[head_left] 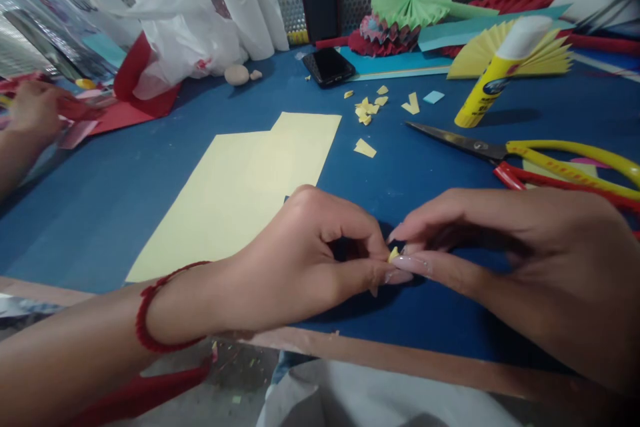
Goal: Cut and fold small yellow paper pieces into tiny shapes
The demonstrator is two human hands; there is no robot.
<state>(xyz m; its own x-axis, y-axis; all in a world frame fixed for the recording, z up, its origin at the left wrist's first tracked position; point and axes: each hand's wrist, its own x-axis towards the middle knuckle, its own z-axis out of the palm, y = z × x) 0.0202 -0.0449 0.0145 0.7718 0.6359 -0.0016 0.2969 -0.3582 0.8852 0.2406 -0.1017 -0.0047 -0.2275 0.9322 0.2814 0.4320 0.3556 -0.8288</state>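
Between the fingertips of both hands is a tiny yellow paper piece, mostly covered by the fingers. My left hand, with a red cord bracelet at its wrist, pinches it from the left. From the right, my right hand closes thumb and forefinger on the same piece. Under and behind the left hand lies a pale yellow paper sheet with a stepped edge. Several small yellow paper scraps lie beyond the hands. Scissors with yellow and red handles rest behind my right hand.
A glue stick stands at the right, before a yellow pleated paper fan. Farther back are a black phone, a green paper rosette and a white plastic bag. Another person's hand is at far left by red paper.
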